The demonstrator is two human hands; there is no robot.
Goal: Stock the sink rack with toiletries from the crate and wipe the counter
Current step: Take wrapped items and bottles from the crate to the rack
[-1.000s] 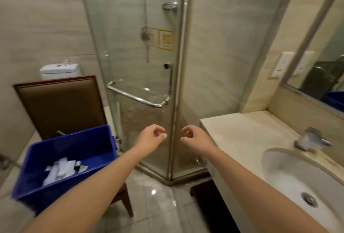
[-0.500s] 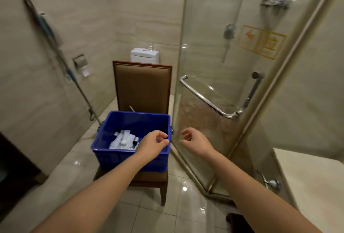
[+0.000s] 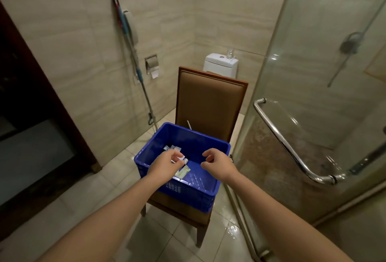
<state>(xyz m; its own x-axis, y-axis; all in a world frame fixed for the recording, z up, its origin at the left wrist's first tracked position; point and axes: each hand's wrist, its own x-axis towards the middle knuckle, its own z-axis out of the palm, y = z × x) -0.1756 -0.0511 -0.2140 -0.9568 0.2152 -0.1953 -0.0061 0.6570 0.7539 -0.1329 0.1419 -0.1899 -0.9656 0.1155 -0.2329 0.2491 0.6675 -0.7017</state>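
Note:
A blue plastic crate (image 3: 194,192) rests on the seat of a brown padded chair (image 3: 208,102). Small white toiletry packets (image 3: 174,148) lie in its left half, partly hidden by my left hand. A pale green sachet (image 3: 183,172) lies beside them. My left hand (image 3: 166,165) hovers over the packets with fingers curled loosely and nothing gripped. My right hand (image 3: 217,164) hangs over the crate's right half, fingers bent and apart, holding nothing. The sink, rack and counter are out of view.
A glass shower enclosure with a chrome bar handle (image 3: 288,142) stands close on the right. A mop (image 3: 133,59) leans on the left wall near a paper holder (image 3: 151,64). The toilet (image 3: 221,64) is behind the chair. A dark door (image 3: 31,125) is on the left.
My view has swung left, away from the sink and counter, onto the crate. Both hands have moved from in front of the shower door to above the crate.

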